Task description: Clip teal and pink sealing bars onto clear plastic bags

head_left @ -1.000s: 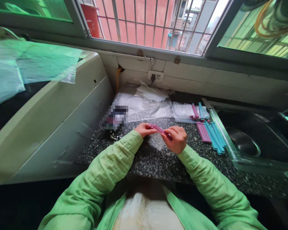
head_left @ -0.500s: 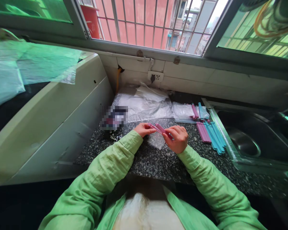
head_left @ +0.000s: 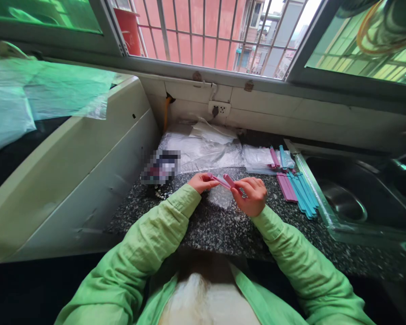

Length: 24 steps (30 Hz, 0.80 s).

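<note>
A pink bag sealing clip point(head_left: 222, 182) is held between my two hands over the speckled counter, its two arms spread in a narrow V. My left hand point(head_left: 200, 183) pinches its left end between thumb and fingers. Around the right part are the curled fingers of my right hand point(head_left: 252, 195), which hide that end. A small clear plastic bag point(head_left: 220, 198) lies on the counter just beneath. To the right, pink clips point(head_left: 287, 188) and several blue clips point(head_left: 304, 194) lie side by side.
Behind my hands lies a large clear plastic bag point(head_left: 206, 155). Clear packets point(head_left: 257, 158) with a few clips on top are to its right. A metal sink point(head_left: 345, 198) borders the counter on the right, a pale appliance point(head_left: 122, 135) on the left. The wall has a socket point(head_left: 219, 108).
The clip's arms stand further apart at the right than before. My right hand has shifted slightly to the right; my left hand has barely moved.
</note>
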Each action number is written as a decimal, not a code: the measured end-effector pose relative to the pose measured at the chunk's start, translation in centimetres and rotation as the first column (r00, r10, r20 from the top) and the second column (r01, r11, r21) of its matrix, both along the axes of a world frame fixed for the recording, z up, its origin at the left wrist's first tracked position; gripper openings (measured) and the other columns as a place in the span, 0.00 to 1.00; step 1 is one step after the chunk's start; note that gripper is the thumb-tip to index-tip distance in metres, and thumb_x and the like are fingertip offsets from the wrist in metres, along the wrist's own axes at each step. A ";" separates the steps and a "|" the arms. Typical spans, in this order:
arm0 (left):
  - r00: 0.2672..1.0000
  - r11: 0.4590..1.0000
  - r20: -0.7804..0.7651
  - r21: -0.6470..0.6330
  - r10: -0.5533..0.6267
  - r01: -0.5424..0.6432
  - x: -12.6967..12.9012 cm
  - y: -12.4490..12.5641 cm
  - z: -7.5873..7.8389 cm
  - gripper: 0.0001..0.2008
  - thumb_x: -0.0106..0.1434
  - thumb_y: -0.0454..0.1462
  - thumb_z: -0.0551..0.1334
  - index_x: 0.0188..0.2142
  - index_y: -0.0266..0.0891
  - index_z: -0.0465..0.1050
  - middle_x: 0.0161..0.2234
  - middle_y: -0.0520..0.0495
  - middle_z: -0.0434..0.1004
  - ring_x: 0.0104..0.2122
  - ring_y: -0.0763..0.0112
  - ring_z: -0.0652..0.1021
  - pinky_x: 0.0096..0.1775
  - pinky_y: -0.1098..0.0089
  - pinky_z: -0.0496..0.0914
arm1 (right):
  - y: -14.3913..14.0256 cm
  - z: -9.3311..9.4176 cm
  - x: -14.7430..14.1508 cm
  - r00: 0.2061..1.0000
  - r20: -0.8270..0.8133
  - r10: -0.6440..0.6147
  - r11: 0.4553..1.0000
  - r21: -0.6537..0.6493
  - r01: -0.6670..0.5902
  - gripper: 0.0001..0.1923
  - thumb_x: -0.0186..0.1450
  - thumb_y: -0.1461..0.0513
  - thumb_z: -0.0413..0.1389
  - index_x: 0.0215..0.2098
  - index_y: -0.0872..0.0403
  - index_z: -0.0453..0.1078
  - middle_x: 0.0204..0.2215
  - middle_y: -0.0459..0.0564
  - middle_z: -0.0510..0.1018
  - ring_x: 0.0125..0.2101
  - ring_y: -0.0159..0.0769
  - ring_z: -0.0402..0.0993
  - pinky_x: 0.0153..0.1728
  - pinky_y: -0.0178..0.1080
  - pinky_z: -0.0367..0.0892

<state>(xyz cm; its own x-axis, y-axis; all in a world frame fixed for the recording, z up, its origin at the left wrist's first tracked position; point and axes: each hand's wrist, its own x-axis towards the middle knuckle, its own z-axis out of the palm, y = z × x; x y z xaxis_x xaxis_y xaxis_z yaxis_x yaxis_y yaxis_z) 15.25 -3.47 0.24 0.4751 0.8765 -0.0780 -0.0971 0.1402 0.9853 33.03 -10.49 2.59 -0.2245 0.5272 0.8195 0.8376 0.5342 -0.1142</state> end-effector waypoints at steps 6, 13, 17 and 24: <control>0.999 0.999 0.003 0.027 0.033 -0.033 -0.2 0.1 -0.2 0.19 0.36 0.46 0.69 0.19 0.33 0.70 0.14 0.56 0.63 0.16 0.83 0.61 0.21 0.75 0.54 | 0.0 0.1 0.1 1.000 -0.024 -0.011 1.000 0.005 0.011 0.04 0.57 0.60 0.55 0.28 0.53 0.70 0.23 0.45 0.74 0.26 0.31 0.68 0.31 0.36 0.58; 0.998 0.998 0.015 0.009 0.065 -0.065 -0.4 0.4 -0.1 0.20 0.34 0.47 0.69 0.20 0.33 0.71 0.14 0.57 0.63 0.16 0.83 0.61 0.21 0.76 0.56 | 0.1 0.4 0.3 0.999 -0.046 0.000 0.999 0.035 0.001 0.03 0.57 0.61 0.56 0.29 0.53 0.69 0.24 0.46 0.74 0.27 0.31 0.68 0.31 0.36 0.58; 0.992 0.992 0.013 -0.023 0.123 -0.123 -0.4 0.3 0.4 0.19 0.32 0.46 0.70 0.19 0.34 0.70 0.13 0.57 0.63 0.15 0.83 0.61 0.20 0.76 0.56 | 0.1 0.6 0.5 0.999 -0.047 0.002 0.999 0.051 0.001 0.03 0.57 0.62 0.56 0.30 0.53 0.69 0.24 0.46 0.74 0.27 0.32 0.68 0.31 0.36 0.58; 0.985 0.984 0.043 -0.062 0.169 -0.166 -0.5 0.4 0.4 0.19 0.31 0.45 0.70 0.20 0.34 0.70 0.14 0.56 0.64 0.15 0.83 0.62 0.19 0.76 0.56 | 0.2 0.8 0.7 0.998 -0.068 -0.008 0.997 0.080 0.013 0.02 0.57 0.62 0.55 0.28 0.53 0.68 0.24 0.46 0.74 0.26 0.32 0.68 0.30 0.36 0.59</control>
<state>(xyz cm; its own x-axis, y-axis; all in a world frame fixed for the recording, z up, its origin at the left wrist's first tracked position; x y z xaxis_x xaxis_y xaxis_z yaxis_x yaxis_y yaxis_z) 14.75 -3.04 0.65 0.3262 0.9387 -0.1115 -0.1712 0.1747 0.9696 33.75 -10.26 3.38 -0.1621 0.4615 0.8722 0.8352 0.5349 -0.1278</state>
